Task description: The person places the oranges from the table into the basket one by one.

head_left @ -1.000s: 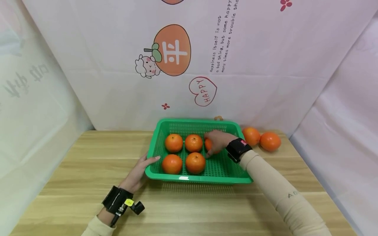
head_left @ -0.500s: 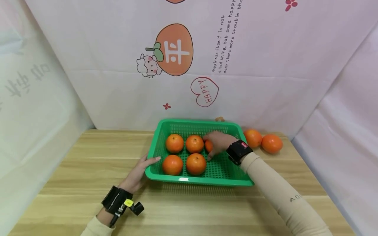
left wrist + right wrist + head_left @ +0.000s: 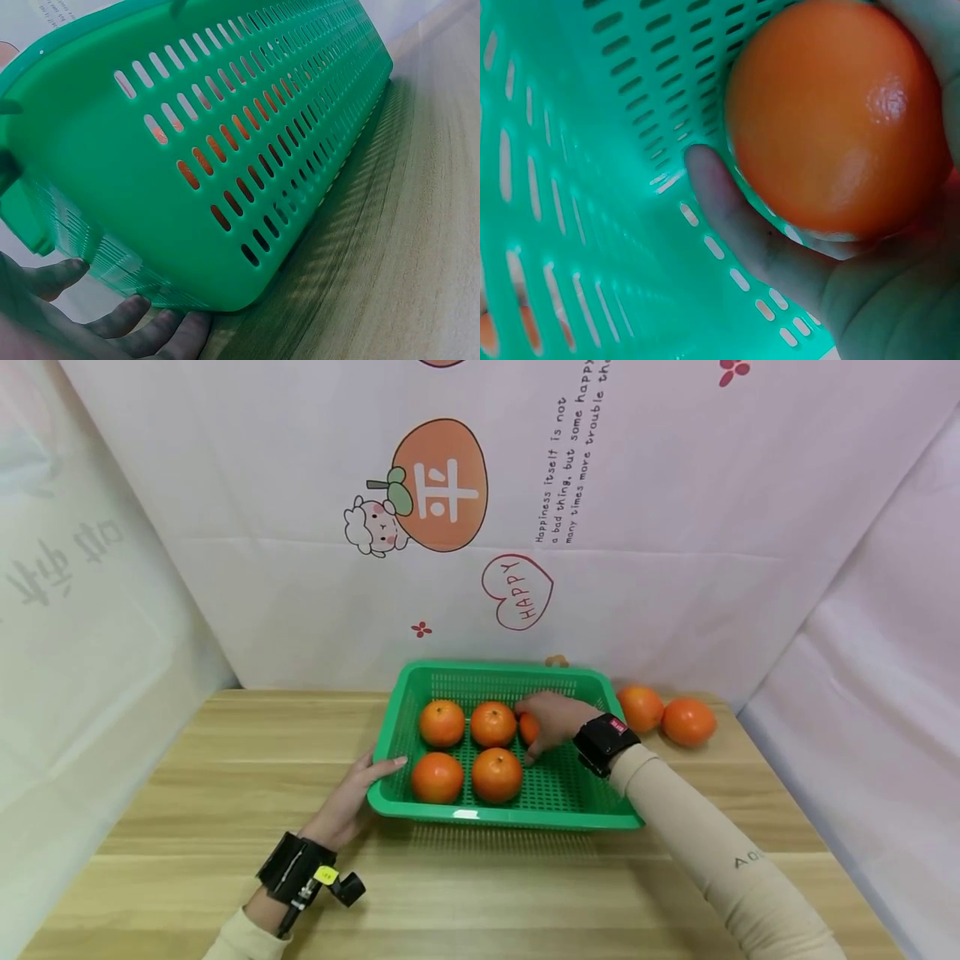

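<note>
A green slotted plastic basket [image 3: 525, 817] sits on the wooden table. My left hand [image 3: 345, 802] holds its left end, thumb over the rim; in the left wrist view the fingers [image 3: 124, 316] lie against the outer wall. Inside, my right hand [image 3: 558, 718] grips an orange [image 3: 832, 120] near the back right, thumb and fingers curled round it. Most of that orange is hidden by the hand in the head view. Several other oranges stand in the basket's left half in two rows, among them a back-left orange [image 3: 442, 723] and a front orange [image 3: 497, 775].
Two more oranges lie on the table just right of the basket: a nearer-to-basket orange [image 3: 640, 708] and an outer orange [image 3: 689, 721]. A printed white cloth [image 3: 330, 627] hangs close behind the basket. Bare wooden table [image 3: 480, 893] stretches in front of it.
The head view has shifted slightly. Both hands, the basket and the oranges keep nearly the same places.
</note>
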A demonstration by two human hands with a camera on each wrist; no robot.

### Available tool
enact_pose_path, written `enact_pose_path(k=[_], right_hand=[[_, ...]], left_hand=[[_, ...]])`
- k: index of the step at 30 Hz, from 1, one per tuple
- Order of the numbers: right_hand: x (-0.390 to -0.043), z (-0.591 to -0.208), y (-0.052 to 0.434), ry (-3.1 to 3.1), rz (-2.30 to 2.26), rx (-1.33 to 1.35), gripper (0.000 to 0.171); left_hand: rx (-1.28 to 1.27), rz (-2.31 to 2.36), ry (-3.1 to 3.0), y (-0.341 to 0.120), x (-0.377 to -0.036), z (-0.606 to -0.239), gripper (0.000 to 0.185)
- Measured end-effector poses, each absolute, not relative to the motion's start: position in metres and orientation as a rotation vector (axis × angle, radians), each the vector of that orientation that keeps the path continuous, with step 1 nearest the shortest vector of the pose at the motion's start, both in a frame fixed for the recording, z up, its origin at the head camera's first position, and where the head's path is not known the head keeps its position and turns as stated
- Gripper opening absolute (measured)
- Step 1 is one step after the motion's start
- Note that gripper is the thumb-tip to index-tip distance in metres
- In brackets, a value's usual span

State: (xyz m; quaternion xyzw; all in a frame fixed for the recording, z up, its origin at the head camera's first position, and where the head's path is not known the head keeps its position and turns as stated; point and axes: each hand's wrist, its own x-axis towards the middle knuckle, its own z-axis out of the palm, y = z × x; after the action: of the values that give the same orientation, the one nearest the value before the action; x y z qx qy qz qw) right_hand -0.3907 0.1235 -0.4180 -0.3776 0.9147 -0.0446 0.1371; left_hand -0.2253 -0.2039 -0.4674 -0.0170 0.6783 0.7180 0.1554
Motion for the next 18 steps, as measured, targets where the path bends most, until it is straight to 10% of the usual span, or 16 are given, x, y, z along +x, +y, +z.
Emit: enact_pose_path(k=[18], right_hand=[[-0.381,-0.399,0.127,2.649,-0.128,-1.052,0.086]], left_hand=[[-0.055,2.059,1.94,-0.203,-0.223,-0.466,0.076]])
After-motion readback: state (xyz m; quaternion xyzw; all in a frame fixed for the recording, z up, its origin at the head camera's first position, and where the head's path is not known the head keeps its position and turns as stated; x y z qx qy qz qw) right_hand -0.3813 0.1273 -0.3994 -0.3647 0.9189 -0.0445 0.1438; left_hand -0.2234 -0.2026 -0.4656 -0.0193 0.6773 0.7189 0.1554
